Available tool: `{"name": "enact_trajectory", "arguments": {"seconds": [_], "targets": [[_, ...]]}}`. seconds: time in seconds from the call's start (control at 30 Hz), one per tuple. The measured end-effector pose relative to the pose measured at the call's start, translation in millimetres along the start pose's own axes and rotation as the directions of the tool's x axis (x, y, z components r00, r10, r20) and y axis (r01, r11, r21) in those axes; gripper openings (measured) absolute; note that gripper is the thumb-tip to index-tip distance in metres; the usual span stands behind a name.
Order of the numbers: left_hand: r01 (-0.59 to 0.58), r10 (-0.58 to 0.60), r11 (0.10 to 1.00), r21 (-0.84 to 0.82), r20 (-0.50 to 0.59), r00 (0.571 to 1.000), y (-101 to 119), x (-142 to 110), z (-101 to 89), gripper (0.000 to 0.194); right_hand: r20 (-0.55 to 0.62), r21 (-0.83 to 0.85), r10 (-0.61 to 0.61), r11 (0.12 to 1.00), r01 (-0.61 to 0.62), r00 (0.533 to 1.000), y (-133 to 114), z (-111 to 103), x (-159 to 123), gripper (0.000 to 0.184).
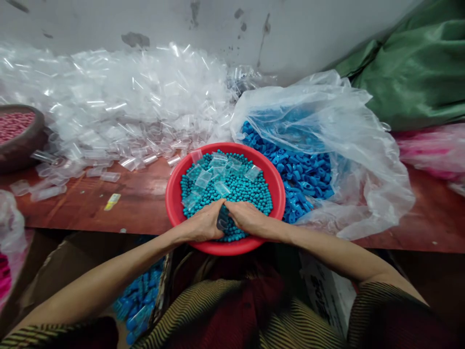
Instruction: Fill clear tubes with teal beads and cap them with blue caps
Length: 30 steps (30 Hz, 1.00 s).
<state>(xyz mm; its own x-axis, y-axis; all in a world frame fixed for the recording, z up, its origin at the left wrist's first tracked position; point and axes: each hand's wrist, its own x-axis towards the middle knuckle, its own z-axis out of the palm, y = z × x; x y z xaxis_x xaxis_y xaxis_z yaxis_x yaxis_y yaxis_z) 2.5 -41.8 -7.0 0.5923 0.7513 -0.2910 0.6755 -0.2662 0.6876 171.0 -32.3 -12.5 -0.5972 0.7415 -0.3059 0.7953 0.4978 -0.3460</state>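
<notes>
A red basin point(279, 194) full of small turquoise beads point(254, 203) sits at the table's front edge, right before me. Several short clear plastic tubes point(203, 179) lie on top of the beads. Both hands are low inside the basin, their thumbs nearly touching. My left hand point(209, 220) is curled closed around a clear plastic tube point(223, 220) that looks dark between the palms. My right hand point(245, 218) is closed against the beads beside that tube; its fingertips are hidden, so what it holds cannot be made out.
A large heap of clear tubes point(145, 97) lies along the wall. To the right, an open plastic bag point(378, 160) spills blue plastic caps point(301, 169). A bowl of pink beads point(22, 155) stands far left. Below the reddish table point(145, 208) is a box holding blue pieces point(140, 295).
</notes>
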Motion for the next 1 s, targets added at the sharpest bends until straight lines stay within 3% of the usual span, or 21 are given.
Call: {"name": "enact_trajectory", "arguments": {"seconds": [0.1,0.17,0.3,0.37,0.57,0.73,0.83,1.0], "targets": [[0.061,-0.069,0.98,0.188,0.034,0.997,5.7,4.9,3.4,0.042,0.064,-0.198,0.025,0.98,-0.012,0.998,0.2,-9.0,1.7,0.024],[0.113,-0.124,0.945,0.306,0.018,0.992,7.5,6.7,4.7,0.038,0.02,-0.244,0.01,0.97,-0.005,1.0,3.3,-17.0,5.0,0.022],[0.191,-0.19,0.919,0.346,-0.038,0.981,6.7,5.2,2.6,0.036,-0.085,-0.292,-0.175,0.946,0.144,0.981,13.9,-31.2,16.7,0.026],[0.198,-0.183,0.917,0.347,-0.077,0.98,5.4,3.1,1.4,0.039,-0.073,-0.3,-0.224,0.934,0.193,0.972,18.8,-34.9,22.9,0.023],[0.138,-0.06,0.902,0.409,-0.198,0.978,-3.1,1.6,4.0,0.042,-0.192,-0.351,-0.197,0.929,0.121,0.961,22.5,-31.0,45.8,0.028],[0.097,0.013,0.925,0.367,-0.288,0.958,-11.3,6.5,-1.1,0.045,-0.12,-0.247,-0.192,0.956,0.159,0.974,30.2,-32.9,60.9,0.026],[0.063,0.021,0.948,0.312,-0.259,0.966,-14.2,9.4,-3.8,0.049,-0.131,-0.122,-0.212,0.973,0.197,0.968,32.1,-35.4,52.6,0.018],[-0.012,0.059,0.967,0.255,-0.18,0.982,-22.1,15.5,2.0,0.05,-0.006,0.07,-0.145,0.987,0.145,0.989,27.3,-31.1,34.3,0.018]]}}
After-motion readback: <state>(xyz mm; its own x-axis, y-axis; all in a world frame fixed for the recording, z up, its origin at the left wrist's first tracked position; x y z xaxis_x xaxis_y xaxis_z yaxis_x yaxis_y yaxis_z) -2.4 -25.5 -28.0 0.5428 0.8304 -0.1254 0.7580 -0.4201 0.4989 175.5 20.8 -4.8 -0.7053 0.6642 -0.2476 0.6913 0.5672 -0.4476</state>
